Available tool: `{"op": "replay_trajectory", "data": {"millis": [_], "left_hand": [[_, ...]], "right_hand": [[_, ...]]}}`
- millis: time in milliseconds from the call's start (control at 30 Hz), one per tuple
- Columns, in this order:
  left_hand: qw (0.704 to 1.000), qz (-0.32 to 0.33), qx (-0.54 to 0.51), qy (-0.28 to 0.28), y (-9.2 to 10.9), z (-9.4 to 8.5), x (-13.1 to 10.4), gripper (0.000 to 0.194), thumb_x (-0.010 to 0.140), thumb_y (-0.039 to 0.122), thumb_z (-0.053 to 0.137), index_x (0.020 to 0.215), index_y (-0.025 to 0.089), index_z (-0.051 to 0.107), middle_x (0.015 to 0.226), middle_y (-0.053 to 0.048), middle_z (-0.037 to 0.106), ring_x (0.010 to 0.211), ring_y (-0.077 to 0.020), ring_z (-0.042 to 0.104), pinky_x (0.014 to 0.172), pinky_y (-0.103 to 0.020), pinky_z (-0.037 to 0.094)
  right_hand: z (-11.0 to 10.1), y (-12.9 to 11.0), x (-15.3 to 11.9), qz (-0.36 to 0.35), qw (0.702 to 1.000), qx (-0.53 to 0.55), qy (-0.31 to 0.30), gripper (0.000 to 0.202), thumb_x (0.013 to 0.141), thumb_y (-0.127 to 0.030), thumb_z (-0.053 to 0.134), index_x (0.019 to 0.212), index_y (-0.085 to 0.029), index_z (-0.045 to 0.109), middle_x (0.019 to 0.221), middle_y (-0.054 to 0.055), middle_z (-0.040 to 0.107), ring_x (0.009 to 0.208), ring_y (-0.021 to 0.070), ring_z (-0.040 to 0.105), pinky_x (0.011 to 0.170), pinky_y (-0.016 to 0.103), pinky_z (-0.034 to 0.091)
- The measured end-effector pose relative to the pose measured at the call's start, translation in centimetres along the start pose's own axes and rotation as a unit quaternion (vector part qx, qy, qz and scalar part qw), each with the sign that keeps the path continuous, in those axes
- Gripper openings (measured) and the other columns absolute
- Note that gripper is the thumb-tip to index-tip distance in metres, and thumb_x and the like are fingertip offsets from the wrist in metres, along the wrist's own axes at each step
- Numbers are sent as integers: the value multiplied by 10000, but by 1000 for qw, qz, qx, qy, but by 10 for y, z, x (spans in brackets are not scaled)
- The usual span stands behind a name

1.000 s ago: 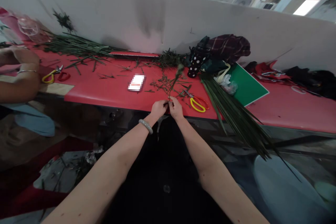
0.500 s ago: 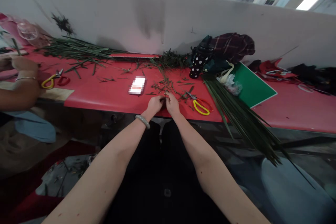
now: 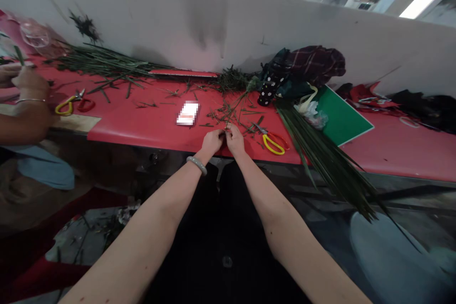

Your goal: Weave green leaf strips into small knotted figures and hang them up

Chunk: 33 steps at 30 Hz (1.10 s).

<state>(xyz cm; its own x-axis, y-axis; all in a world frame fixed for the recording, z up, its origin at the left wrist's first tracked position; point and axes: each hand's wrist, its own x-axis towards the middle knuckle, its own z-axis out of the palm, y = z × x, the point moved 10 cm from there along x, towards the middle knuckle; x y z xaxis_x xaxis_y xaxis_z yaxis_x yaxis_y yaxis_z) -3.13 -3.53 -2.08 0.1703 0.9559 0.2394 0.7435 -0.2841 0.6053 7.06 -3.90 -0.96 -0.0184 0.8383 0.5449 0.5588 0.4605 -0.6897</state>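
Note:
My left hand [image 3: 213, 141], below a grey bangle, is closed with its fingertips pinched together at the table's front edge. Close against it, my right hand [image 3: 234, 140] is closed in a pinch too. From between the fingers a thin green leaf piece [image 3: 238, 102] appears to run up and to the right, ending in a paler tuft; its held end is hidden. Cut leaf scraps [image 3: 217, 115] lie just beyond the hands. Scissors [image 3: 273, 143] with yellow and red handles rest right of my right hand. A phone [image 3: 187, 113] with a blurred screen lies beyond my left hand.
Long palm leaves [image 3: 320, 152] overhang the table edge at right, beside a green board [image 3: 344, 116]. A black flowered bottle [image 3: 268, 89] stands behind. Leaf strips [image 3: 107, 62] line the wall. At left are a co-worker's hands [image 3: 26, 80] and a second pair of scissors [image 3: 73, 103].
The thin leaf piece at my fingers has swung to the right, its tuft now near the bottle. My hands stay pinched together in nearly the same place. The view has shifted slightly.

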Motion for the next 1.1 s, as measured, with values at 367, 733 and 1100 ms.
{"op": "replay_trajectory", "data": {"millis": [367, 733, 1100], "left_hand": [[1000, -5, 6, -2, -1, 1, -1, 292, 811, 237, 432, 1030, 200, 621, 979, -75, 675, 887, -194, 620, 764, -265, 458], [986, -41, -152, 51, -18, -4, 4, 347, 774, 235, 493, 1103, 154, 571, 1008, -77, 663, 926, -160, 608, 841, -267, 460], [938, -27, -331, 97, -21, -17, 3, 249, 747, 246, 543, 934, 129, 658, 1029, -86, 639, 970, -144, 576, 914, -288, 437]], "right_hand": [[2, 0, 0, 8, 1000, 1, -10, 295, 747, -130, 375, 966, -182, 566, 1094, 79, 591, 1069, 178, 526, 976, 373, 406], [6, 3, 0, 32, 999, -4, -36, 275, 798, -211, 377, 1000, -180, 561, 1027, 84, 619, 942, 197, 581, 863, 368, 463], [11, 5, 1, 32, 997, 24, -63, 236, 792, -204, 401, 934, -199, 589, 840, 29, 653, 744, 146, 602, 737, 284, 490]]}}
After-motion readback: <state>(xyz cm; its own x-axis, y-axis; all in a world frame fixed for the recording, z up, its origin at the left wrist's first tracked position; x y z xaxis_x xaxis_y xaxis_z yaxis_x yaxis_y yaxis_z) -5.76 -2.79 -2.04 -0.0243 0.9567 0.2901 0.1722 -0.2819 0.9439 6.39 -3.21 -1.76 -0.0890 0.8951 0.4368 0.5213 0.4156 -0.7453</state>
